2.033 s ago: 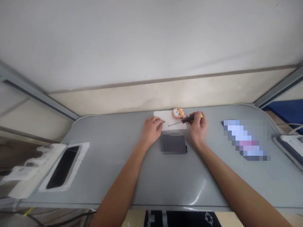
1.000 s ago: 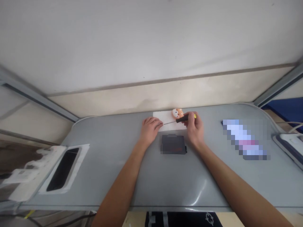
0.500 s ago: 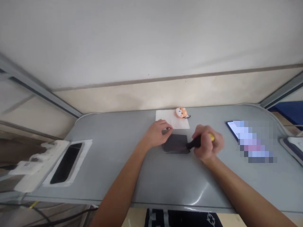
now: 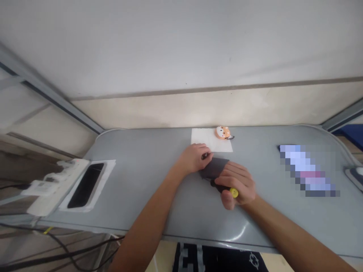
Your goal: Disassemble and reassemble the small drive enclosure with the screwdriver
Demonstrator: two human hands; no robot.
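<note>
A dark, flat, roughly rectangular piece [image 4: 214,167] lies on the grey table [image 4: 136,170] between both hands. My left hand [image 4: 196,158] is closed at its upper left corner, thumb and fingers pinched together; a small dark thing shows between them, too small to name. My right hand [image 4: 239,184] is wrapped round a black-handled tool [image 4: 222,187] with a yellow end, which points toward me. The tool's tip is near the piece's lower edge, and the fingers of that hand cover the piece's right side.
Behind the hands lies white paper [image 4: 202,136] with an orange-and-white animal-faced case [image 4: 222,132] on it. At left, a black phone [image 4: 86,185] rests on white paper beside a power strip [image 4: 56,189] with cables. A blurred-out phone [image 4: 307,170] lies at right.
My right hand has turned and moved left and down over the dark piece, tilting the tool's yellow end toward me. The whole view has shifted slightly.
</note>
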